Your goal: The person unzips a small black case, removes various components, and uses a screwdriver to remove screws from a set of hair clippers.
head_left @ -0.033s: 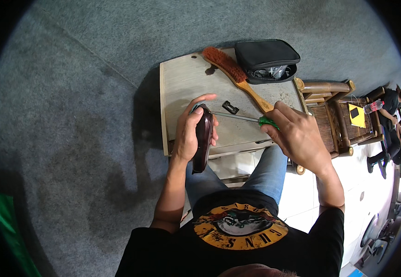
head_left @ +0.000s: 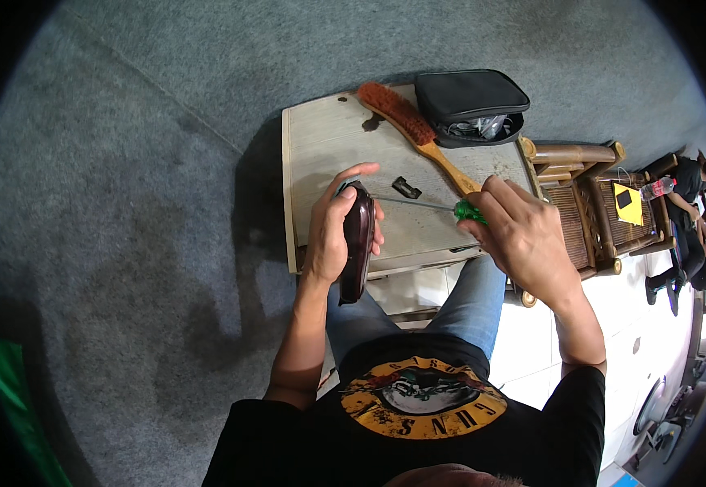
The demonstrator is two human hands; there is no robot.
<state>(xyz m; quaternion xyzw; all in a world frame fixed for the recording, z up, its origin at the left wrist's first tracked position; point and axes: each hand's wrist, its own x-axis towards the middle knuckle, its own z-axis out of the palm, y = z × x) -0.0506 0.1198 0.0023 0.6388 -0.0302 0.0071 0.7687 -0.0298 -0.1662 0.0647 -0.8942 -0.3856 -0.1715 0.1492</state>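
Observation:
My left hand is wrapped round a glossy dark maroon hair clipper, its head end pointing away from me. In my right hand is a screwdriver with a green see-through handle, the fingers closed round that handle. Its thin metal shaft runs left to the clipper's head end, where the tip seems to meet it; the exact contact is too small to make out. A small black plastic piece lies on the table just beyond the shaft.
The small pale wooden table carries a wooden-handled brush with reddish bristles and an unzipped black pouch. Bamboo chairs stand at the right, one bearing a yellow folder and a bottle. A person sits beyond.
The screwdriver's handle appears slightly turned, and my right fingers have shifted a little on it. My left hand and the clipper stay almost in place.

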